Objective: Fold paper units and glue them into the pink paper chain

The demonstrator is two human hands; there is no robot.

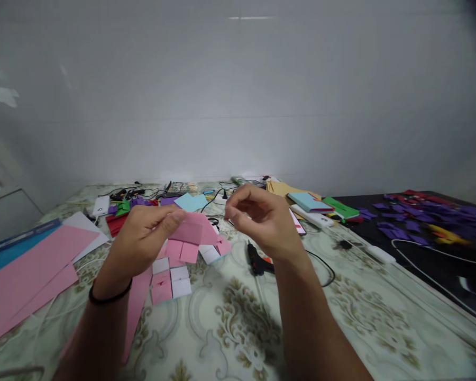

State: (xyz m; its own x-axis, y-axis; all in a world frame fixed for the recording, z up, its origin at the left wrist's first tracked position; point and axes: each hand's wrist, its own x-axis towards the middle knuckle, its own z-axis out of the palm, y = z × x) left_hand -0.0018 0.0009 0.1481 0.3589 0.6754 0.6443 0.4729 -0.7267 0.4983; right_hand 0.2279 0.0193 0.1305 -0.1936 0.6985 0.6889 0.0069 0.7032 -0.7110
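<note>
My left hand, with a dark band at its wrist, pinches a pink paper piece between thumb and fingers, raised over the table. To its right, my right hand is curled with thumb and forefinger tips together; whatever is in the pinch, if anything, is too small to make out. Below the hands, pink and white paper squares lie on the patterned tablecloth. A black glue gun rests under my right hand, partly hidden by the wrist.
Large pink sheets spread at the left, near a blue pack. A light-blue notebook and a white power strip are at the right. Purple paper bits cover a dark surface beyond. Cables run across the back.
</note>
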